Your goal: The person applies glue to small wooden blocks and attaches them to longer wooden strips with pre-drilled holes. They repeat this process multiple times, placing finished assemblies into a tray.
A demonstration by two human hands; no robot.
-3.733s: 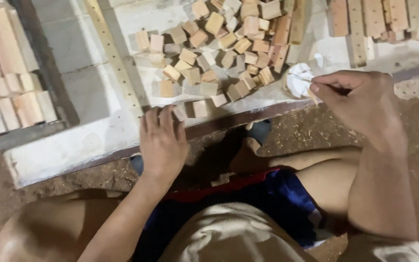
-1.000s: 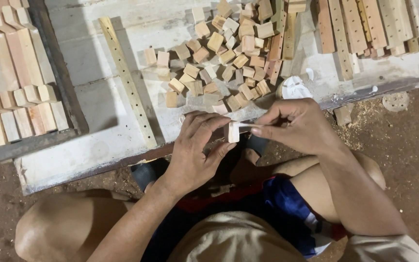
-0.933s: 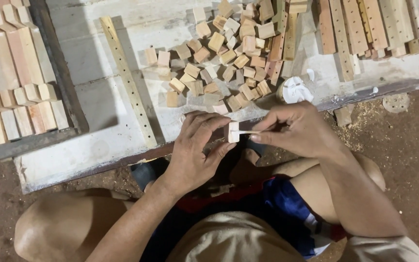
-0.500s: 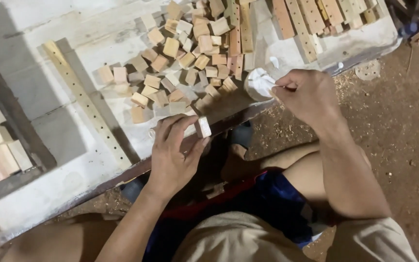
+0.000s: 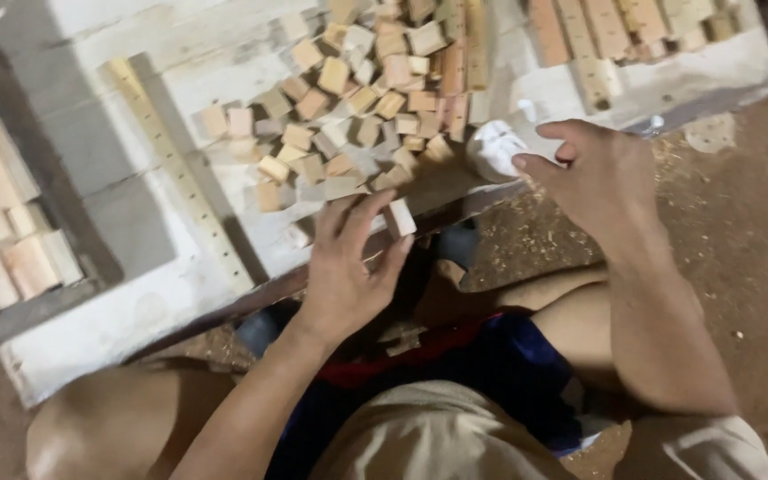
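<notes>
A second ago both hands met over the near edge of the white board (image 5: 117, 329), pinching one small wooden block between them; now they are apart. The left hand (image 5: 348, 267) alone keeps the small wooden block (image 5: 400, 217), gripped between thumb and fingertips just above the board's near edge, with the other fingers spread loosely. The right hand (image 5: 602, 182) has moved right and far, to the crumpled white cloth (image 5: 498, 148) lying at the board's edge; its fingers are curled and its thumb touches the cloth, but whether it actually grips anything cannot be told. The pile of wooden blocks (image 5: 357, 116) lies on the board just beyond the left hand, with the long perforated wooden strip (image 5: 180, 173) to its left as before.
</notes>
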